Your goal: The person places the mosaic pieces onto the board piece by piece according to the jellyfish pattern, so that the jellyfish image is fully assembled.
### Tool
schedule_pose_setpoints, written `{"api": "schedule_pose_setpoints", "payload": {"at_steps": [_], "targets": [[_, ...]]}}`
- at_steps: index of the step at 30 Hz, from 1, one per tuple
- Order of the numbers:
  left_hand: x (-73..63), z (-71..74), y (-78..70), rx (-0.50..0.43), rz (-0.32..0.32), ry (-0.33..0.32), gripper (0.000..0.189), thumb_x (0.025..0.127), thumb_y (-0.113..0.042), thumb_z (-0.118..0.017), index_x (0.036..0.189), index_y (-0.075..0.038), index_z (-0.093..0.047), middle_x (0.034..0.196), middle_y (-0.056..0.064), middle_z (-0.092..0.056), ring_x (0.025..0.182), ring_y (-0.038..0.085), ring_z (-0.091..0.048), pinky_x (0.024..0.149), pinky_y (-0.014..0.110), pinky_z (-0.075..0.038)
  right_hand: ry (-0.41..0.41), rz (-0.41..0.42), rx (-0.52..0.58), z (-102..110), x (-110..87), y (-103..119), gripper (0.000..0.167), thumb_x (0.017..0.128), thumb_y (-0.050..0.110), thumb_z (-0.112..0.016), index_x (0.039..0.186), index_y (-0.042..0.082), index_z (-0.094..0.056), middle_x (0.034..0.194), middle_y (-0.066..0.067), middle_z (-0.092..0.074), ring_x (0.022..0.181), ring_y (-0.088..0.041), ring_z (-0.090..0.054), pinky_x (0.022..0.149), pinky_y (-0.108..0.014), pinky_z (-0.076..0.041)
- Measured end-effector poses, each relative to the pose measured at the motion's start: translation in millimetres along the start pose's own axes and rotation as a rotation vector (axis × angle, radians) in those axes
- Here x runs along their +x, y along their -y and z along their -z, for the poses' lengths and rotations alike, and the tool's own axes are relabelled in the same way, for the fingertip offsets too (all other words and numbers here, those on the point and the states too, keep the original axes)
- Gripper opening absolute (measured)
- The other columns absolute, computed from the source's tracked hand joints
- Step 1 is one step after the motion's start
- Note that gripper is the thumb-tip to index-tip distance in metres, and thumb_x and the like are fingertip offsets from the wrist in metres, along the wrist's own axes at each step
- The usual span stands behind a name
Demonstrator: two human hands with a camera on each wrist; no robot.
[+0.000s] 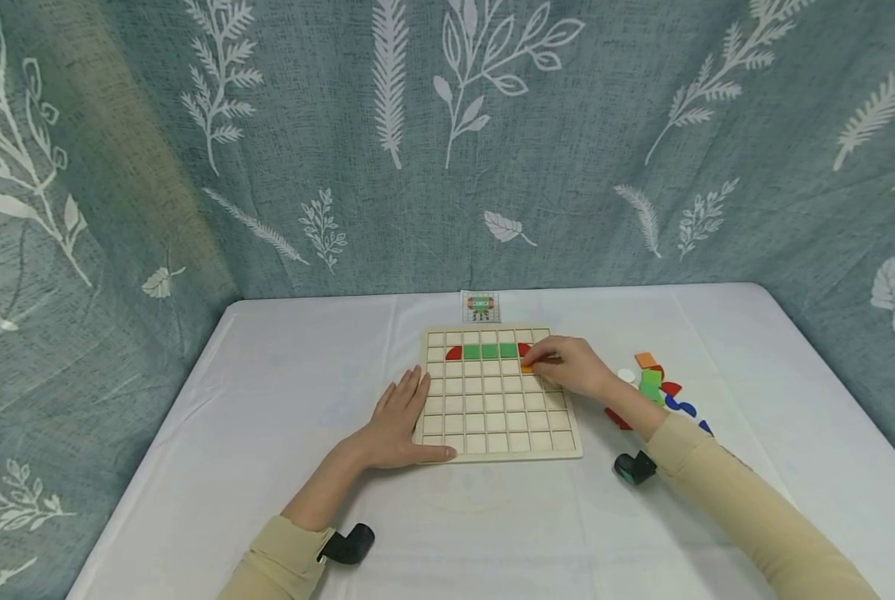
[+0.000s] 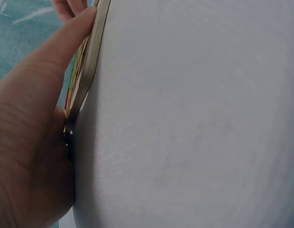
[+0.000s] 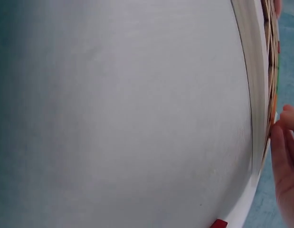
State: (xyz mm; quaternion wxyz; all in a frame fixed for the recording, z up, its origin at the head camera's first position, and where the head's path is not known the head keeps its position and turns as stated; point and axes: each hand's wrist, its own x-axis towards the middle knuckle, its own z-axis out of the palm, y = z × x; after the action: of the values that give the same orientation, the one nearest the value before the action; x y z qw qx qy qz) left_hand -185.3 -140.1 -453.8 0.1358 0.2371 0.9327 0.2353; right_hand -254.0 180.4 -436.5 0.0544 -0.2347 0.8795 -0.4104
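A wooden grid board (image 1: 495, 422) lies flat on the table. One of its upper rows holds a red quarter-round piece (image 1: 454, 353), several green square tiles (image 1: 490, 352) and another red piece (image 1: 524, 348). My left hand (image 1: 397, 423) rests against the board's left side with fingers straight, the thumb along its front edge. With thumb and fingertips, my right hand (image 1: 571, 365) pinches an orange tile (image 1: 527, 368) at a cell just below the right-hand red piece. Part of that tile is hidden by the fingers.
Loose pieces lie right of the board: an orange square (image 1: 646, 360), light green pieces (image 1: 651, 386), blue pieces (image 1: 680, 406), a white round one (image 1: 626, 375) and red ones (image 1: 617, 419). A small picture card (image 1: 481, 307) sits behind the board. Patterned cloth (image 1: 417, 233) hangs behind the table.
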Motion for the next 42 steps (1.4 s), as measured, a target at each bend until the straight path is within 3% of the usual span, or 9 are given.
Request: {"api": "schedule_pose_setpoints", "payload": {"at_steps": [8,16,20,25,28,31,37,42], "targets": [[1.7,-1.6,-1.2,-0.002,0.000,0.003,0.118,0.080,-0.063,-0.068,0.155,0.001,-0.003,0.162,0.017,0.005,0.148,0.029,0.008,0.118,0.049,0.002,-0.043,-0.176,0.025,17,-15.6,-9,0.020,0.097,0.021,-0.063,0.113,0.013,-0.072,0.115,-0.007,-0.068,0.110,-0.029,-0.061,0.088,-0.045,-0.051],[0.7,-0.9,0.8,0.001,0.005,0.002,0.119,0.080,-0.063,-0.068,0.155,0.000,0.000,0.162,0.016,0.008,0.148,0.029,0.009,0.117,0.050,0.003,-0.097,-0.257,-0.015,55,-47.7,-30,0.028,0.099,0.025,-0.060,0.119,0.008,-0.069,0.123,-0.015,-0.064,0.110,-0.033,-0.059,0.079,-0.038,-0.054],[0.2,-1.5,1.8,-0.001,0.012,0.003,0.120,0.079,-0.064,-0.067,0.155,-0.001,0.000,0.162,0.015,0.008,0.148,0.028,0.010,0.118,0.049,0.003,-0.100,-0.259,-0.072,72,-66.1,-39,0.028,0.099,0.023,-0.060,0.118,0.005,-0.069,0.117,-0.016,-0.066,0.104,-0.031,-0.061,0.078,-0.035,-0.053],[-0.7,-2.5,1.6,-0.009,0.005,-0.006,0.120,0.079,-0.064,-0.067,0.155,0.002,-0.001,0.162,0.018,0.006,0.148,0.030,0.008,0.117,0.050,0.002,-0.047,-0.215,-0.126,81,-86.3,-41,0.021,0.095,0.019,-0.065,0.110,0.006,-0.071,0.105,-0.009,-0.068,0.090,-0.023,-0.060,0.071,-0.028,-0.052],[-1.2,-1.9,0.7,-0.012,0.001,-0.010,0.119,0.079,-0.063,-0.068,0.155,0.003,-0.002,0.161,0.019,0.005,0.148,0.031,0.007,0.117,0.051,0.002,0.013,-0.145,-0.138,78,-94.7,-41,0.018,0.091,0.016,-0.071,0.107,0.009,-0.072,0.102,-0.004,-0.068,0.084,-0.018,-0.061,0.070,-0.027,-0.052],[-1.4,-0.7,-0.3,-0.012,0.003,-0.008,0.119,0.080,-0.063,-0.068,0.155,0.002,-0.003,0.161,0.019,0.005,0.148,0.031,0.008,0.117,0.051,0.002,0.074,-0.064,-0.138,73,-100.1,-39,0.020,0.087,0.011,-0.074,0.107,0.013,-0.072,0.107,0.000,-0.067,0.090,-0.016,-0.061,0.074,-0.027,-0.053],[-1.2,0.1,-1.6,-0.007,0.006,-0.009,0.119,0.079,-0.063,-0.068,0.155,0.002,-0.002,0.161,0.019,0.006,0.148,0.032,0.007,0.117,0.051,0.002,0.119,0.067,-0.212,64,-96.8,-36,0.023,0.084,0.011,-0.077,0.105,0.020,-0.073,0.106,0.009,-0.067,0.102,-0.019,-0.057,0.084,-0.035,-0.049],[0.1,-0.4,-1.7,-0.012,0.004,-0.013,0.119,0.080,-0.062,-0.069,0.155,0.002,-0.003,0.161,0.019,0.005,0.148,0.032,0.007,0.117,0.051,0.001,0.111,0.060,-0.223,57,-90.1,-34,0.017,0.085,0.017,-0.078,0.101,0.018,-0.074,0.100,0.009,-0.068,0.096,-0.016,-0.059,0.082,-0.035,-0.050]]}}
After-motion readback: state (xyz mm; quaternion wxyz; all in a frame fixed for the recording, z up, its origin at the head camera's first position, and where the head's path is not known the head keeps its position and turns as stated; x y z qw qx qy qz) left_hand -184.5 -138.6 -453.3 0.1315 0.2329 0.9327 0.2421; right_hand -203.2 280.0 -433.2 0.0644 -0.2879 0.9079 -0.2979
